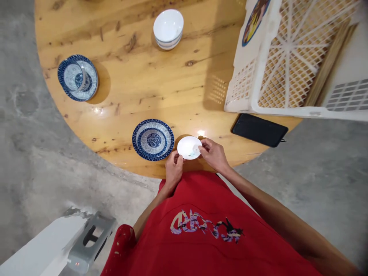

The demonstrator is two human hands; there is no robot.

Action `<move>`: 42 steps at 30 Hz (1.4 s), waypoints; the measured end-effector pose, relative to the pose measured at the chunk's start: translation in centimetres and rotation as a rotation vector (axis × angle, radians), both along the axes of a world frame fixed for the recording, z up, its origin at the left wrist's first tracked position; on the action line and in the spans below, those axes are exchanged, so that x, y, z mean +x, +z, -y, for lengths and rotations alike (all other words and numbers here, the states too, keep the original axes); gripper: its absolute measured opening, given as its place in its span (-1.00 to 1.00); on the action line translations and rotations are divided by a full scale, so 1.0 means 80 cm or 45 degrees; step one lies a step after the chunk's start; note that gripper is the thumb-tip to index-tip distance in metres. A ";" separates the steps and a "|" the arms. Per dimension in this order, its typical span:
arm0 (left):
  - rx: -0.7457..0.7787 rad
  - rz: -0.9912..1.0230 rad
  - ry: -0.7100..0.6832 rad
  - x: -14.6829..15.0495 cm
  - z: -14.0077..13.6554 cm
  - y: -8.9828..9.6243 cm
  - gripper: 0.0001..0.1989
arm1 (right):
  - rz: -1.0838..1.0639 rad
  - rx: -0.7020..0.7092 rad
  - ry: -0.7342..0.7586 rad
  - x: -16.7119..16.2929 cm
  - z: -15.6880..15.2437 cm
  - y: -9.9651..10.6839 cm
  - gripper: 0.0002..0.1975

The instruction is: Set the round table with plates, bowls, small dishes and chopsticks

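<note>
A small white dish [188,147], with a faint bluish mark near its lower edge, is held by its rim above the near side of the table. My left hand [174,168] pinches its lower left edge. On the opposite side, my right hand [214,154] grips the right rim between thumb and fingers. Just left of the dish lies a blue-and-white patterned plate [153,121], close to my left fingertips; its ringed look may come from a smaller one nested in it, I cannot tell.
Blue-and-white bowls [65,86] sit nested and tilted at the table's left. Stacked white bowls [168,28] stand at the far middle. A white plastic crate [255,92] takes up the right side, a black phone [258,129] below it. A grey stool [89,245] is on the floor.
</note>
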State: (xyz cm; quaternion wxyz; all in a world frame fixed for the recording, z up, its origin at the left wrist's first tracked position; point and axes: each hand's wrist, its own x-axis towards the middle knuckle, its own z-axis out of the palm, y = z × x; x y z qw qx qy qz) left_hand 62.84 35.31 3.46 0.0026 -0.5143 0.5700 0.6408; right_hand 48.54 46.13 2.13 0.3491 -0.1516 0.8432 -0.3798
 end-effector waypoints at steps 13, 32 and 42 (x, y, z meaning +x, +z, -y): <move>0.010 -0.015 0.037 0.003 0.000 -0.004 -0.81 | 0.010 -0.015 0.035 -0.003 0.005 -0.002 -0.75; -0.650 -0.045 -0.692 -0.028 0.126 0.112 -0.67 | -0.416 -0.144 -0.018 -0.074 0.077 0.055 -0.72; -0.999 0.188 -0.515 -0.270 0.355 0.055 -0.80 | -0.698 -0.150 -0.204 -0.213 0.293 0.059 -0.66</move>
